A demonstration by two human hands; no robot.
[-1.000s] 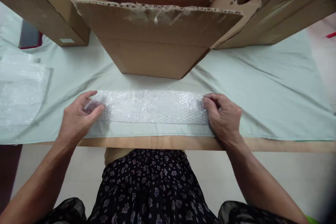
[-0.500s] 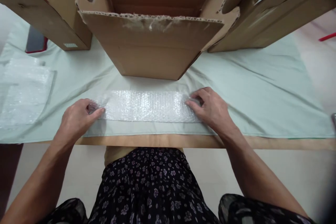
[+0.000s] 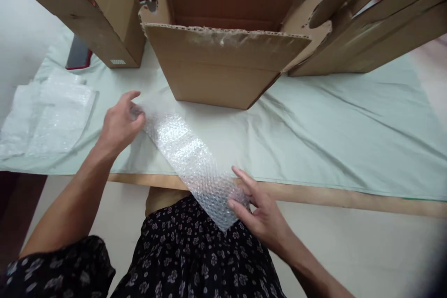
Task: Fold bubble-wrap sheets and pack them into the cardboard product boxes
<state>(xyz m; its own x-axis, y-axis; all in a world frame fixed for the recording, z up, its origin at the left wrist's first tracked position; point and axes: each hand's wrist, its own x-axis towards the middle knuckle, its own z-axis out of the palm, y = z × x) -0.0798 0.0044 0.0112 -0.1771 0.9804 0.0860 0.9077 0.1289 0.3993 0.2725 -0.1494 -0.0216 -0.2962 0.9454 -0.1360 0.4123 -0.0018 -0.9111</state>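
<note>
A long flat strip of bubble wrap slants across the table's front edge, its near end out over my lap. My left hand is closed on the far left end, pinching it between thumb and fingers. At the near right end, my right hand has the strip between its thumb and fingers, with the index finger stretched out. A pile of more bubble wrap pieces lies on the cloth left of my left hand. Behind the strip stands an open cardboard box with torn edges.
More cardboard boxes stand at the back left and back right. A dark phone-like object with a red edge lies beside the left box. A pale green cloth covers the table, with a brown front edge.
The strip has swung from lying level along the table's edge to a slant. My left hand moved up and away, while my right hand came down and inward toward my body.
</note>
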